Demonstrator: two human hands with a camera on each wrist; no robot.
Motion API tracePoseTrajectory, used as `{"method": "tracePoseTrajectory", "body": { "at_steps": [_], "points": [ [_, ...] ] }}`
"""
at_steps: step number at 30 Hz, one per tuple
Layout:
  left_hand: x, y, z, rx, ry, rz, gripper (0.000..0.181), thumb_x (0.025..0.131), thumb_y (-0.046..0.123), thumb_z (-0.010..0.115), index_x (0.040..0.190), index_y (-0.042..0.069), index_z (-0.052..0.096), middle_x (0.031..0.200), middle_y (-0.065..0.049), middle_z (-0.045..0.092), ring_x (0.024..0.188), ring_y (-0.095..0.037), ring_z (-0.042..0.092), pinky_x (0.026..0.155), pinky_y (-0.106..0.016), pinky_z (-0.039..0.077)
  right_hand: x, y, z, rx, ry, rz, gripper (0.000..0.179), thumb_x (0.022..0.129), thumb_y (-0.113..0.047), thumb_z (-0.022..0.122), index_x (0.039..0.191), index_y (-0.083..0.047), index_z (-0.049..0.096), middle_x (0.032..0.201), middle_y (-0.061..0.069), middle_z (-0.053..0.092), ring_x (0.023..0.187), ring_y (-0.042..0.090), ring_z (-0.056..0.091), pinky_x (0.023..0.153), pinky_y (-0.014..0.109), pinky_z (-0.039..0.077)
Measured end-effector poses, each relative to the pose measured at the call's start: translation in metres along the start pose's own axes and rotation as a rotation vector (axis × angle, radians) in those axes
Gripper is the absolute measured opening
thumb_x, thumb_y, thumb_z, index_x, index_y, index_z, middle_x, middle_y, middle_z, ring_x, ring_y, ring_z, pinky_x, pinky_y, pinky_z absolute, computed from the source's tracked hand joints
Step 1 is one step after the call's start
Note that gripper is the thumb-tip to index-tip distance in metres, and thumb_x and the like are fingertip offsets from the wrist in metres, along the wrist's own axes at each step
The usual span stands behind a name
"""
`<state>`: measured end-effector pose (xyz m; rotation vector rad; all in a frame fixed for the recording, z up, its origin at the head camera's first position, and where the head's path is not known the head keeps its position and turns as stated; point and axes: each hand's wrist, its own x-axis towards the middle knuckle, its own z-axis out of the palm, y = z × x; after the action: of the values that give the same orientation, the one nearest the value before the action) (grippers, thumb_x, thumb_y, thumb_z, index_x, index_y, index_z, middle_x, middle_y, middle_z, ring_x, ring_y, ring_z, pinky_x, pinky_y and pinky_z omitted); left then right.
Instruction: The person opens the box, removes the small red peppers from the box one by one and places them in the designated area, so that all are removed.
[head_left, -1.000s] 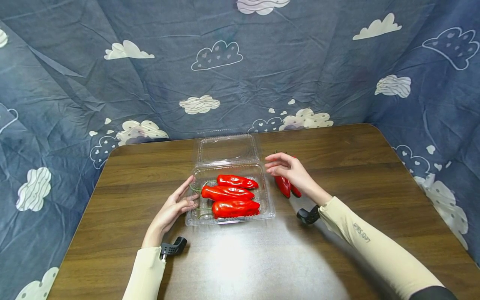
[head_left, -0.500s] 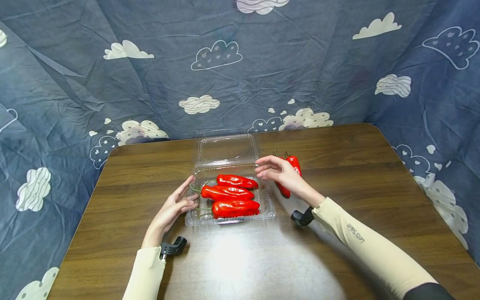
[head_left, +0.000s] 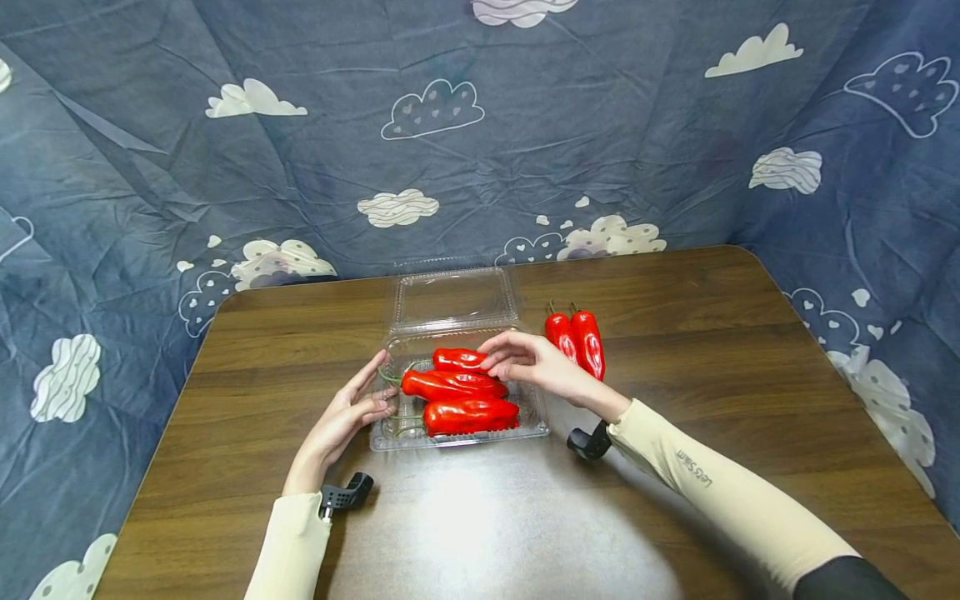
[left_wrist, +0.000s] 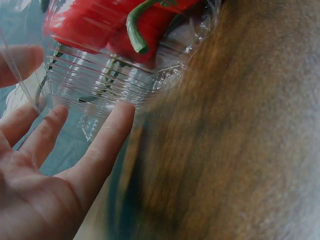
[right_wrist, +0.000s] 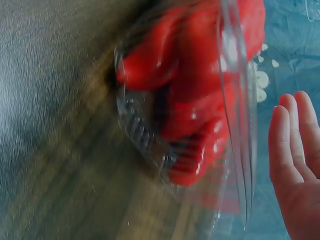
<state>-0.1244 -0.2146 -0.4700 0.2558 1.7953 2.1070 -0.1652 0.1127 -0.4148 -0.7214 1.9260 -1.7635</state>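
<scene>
My left forearm (head_left: 288, 550) rose from the bottom of the head view over the counter (head_left: 240, 375), and my left hand (head_left: 340, 422) rested at the left side of the clear box (head_left: 534, 417). Its fingers were spread and nearly straight, the thumb lowest, with nothing in its grasp; I took its part to be bracing the box. Next came the box itself, its lid (head_left: 453, 300) folded open on the far side, with the near pepper (head_left: 471, 416), the middle pepper (head_left: 452, 385) and the far pepper (head_left: 457, 359) lying crosswise inside, one behind another. I judged the step in hand to be settling these peppers in the box. My right hand (head_left: 536, 364) hung over the right end of the far pepper, fingers close together, gently bent and reaching leftward, with nothing visibly in its hold; whether a fingertip met the pepper's skin I could not tell. As I read it, the next move called for light fingertips there, while the left hand stopped the box from sliding. My right forearm (head_left: 720, 492) slanted in from the lower right. Beyond the hand, the left loose pepper (head_left: 560, 333) and the right loose pepper (head_left: 589, 344) lay side by side on the counter, outside the box; their turn, to my mind, had not yet come.
</scene>
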Motion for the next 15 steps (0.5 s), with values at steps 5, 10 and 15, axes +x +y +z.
{"method": "tracePoseTrajectory", "body": {
  "at_steps": [5, 10, 15],
  "points": [
    [0.0, 0.0, 0.0, 0.003, -0.006, 0.004, 0.07, 0.093, -0.012, 0.04, 0.154, 0.008, 0.013, 0.159, -0.011, 0.004, 0.126, -0.034, 0.041, 0.092, -0.031, 0.049, 0.002, 0.001, 0.008, -0.054, -0.076, -0.006, 0.035, 0.089, 0.007, 0.057, 0.124, 0.009, 0.054, 0.116, 0.027, 0.059, 0.109, 0.041, 0.056, 0.087, 0.039, 0.052],
    [0.0, 0.0, -0.001, 0.001, -0.01, 0.007, 0.07, 0.093, -0.012, 0.039, 0.154, 0.007, 0.012, 0.159, -0.011, 0.003, 0.129, -0.043, 0.033, 0.092, -0.031, 0.048, 0.004, 0.003, 0.012, -0.093, -0.144, -0.041, 0.035, 0.087, 0.01, 0.055, 0.123, 0.008, 0.055, 0.119, 0.027, 0.058, 0.107, 0.038, 0.057, 0.09, 0.036, 0.05],
    [0.0, -0.001, -0.001, -0.001, -0.011, 0.007, 0.07, 0.093, -0.012, 0.039, 0.154, 0.008, 0.011, 0.159, -0.011, 0.003, 0.13, -0.045, 0.031, 0.093, -0.031, 0.048, 0.005, 0.006, 0.015, -0.17, -0.183, -0.062, 0.036, 0.086, 0.009, 0.057, 0.121, 0.006, 0.058, 0.117, 0.021, 0.06, 0.101, 0.029, 0.06, 0.09, 0.037, 0.05]
  ]
}}
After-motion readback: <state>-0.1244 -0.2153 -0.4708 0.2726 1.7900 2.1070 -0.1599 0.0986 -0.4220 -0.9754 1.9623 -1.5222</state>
